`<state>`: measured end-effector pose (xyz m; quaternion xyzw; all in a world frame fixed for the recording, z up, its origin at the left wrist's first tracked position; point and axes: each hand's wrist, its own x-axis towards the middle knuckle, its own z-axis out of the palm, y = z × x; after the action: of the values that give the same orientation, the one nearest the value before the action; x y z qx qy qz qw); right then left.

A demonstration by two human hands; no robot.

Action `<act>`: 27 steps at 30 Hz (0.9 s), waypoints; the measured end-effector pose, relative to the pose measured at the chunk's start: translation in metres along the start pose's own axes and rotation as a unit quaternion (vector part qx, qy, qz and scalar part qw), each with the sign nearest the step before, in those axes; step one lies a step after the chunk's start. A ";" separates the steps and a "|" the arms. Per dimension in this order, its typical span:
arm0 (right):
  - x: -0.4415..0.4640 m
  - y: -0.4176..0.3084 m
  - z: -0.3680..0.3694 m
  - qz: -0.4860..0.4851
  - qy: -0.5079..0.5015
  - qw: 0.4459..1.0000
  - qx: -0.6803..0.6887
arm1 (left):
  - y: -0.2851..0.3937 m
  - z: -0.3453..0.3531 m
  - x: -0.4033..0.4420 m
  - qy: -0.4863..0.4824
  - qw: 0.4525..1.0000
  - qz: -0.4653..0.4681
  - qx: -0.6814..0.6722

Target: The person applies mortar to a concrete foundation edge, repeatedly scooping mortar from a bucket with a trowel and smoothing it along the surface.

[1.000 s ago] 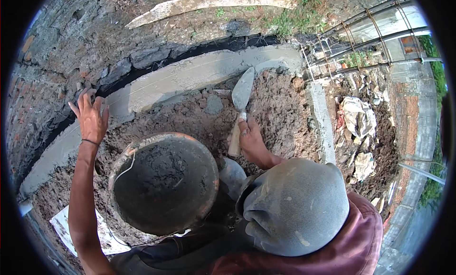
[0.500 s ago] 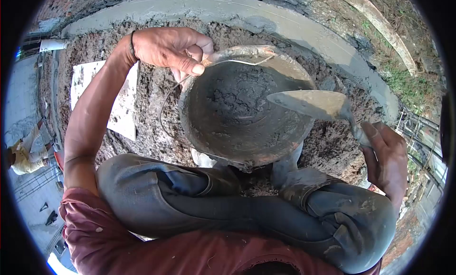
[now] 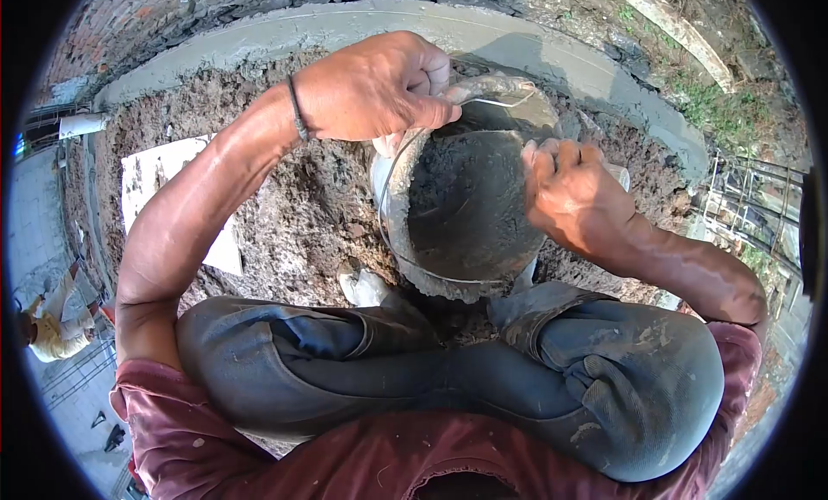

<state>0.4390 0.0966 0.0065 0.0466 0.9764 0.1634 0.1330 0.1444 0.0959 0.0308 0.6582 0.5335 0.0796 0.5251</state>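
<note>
A mortar-caked bucket [image 3: 399, 208] stands between my feet, tilted, with its thin wire handle lying over the rim. Wet grey mortar [image 3: 444, 189] lies inside it. My left hand [image 3: 388, 86] is closed on the bucket's far left rim, thumb on top by the wire. Over the right side of the bucket, my right hand [image 3: 573, 189] is closed in a fist around the trowel. Its handle is hidden by my fingers, and the blade, down in the bucket, is hard to tell from the mortar.
A mortar-splashed white board [image 3: 159, 176] lies on the rough soil at left. Beyond the bucket curves a smooth grey concrete strip [image 3: 345, 21]. Tied steel bars [image 3: 750, 194] stand at right. Another person [image 3: 60, 327] is at the far left edge.
My right hand has swung left with the trowel, from beside the bucket to over it. The bucket has tilted, and my left hand on its rim has shifted right.
</note>
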 end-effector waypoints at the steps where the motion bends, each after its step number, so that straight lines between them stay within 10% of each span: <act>1: -0.003 -0.001 0.000 0.005 -0.003 1.000 0.004 | 0.001 0.000 0.000 -0.003 1.000 -0.006 -0.012; 7: -0.008 0.001 0.005 -0.107 -0.135 0.984 0.044 | 0.004 0.002 0.002 -0.012 1.000 -0.002 -0.024; 9: -0.017 0.008 0.021 -0.074 0.017 0.940 0.333 | 0.004 0.004 0.001 -0.005 1.000 0.011 -0.019; 22: -0.058 -0.007 0.068 0.109 -0.056 0.761 0.637 | -0.003 -0.013 -0.005 -0.047 0.992 -0.060 -0.101; 24: -0.074 -0.015 0.066 0.174 -0.049 0.588 0.788 | -0.013 -0.021 -0.008 -0.061 0.990 -0.062 -0.114; 27: -0.114 -0.016 0.053 0.261 0.034 0.532 0.805 | -0.042 -0.034 -0.012 -0.086 0.984 -0.078 -0.138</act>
<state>0.5625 0.0822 -0.0195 0.3808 0.6432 -0.6629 -0.0430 0.0902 0.1020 0.0186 0.5404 0.5201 0.0546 0.6592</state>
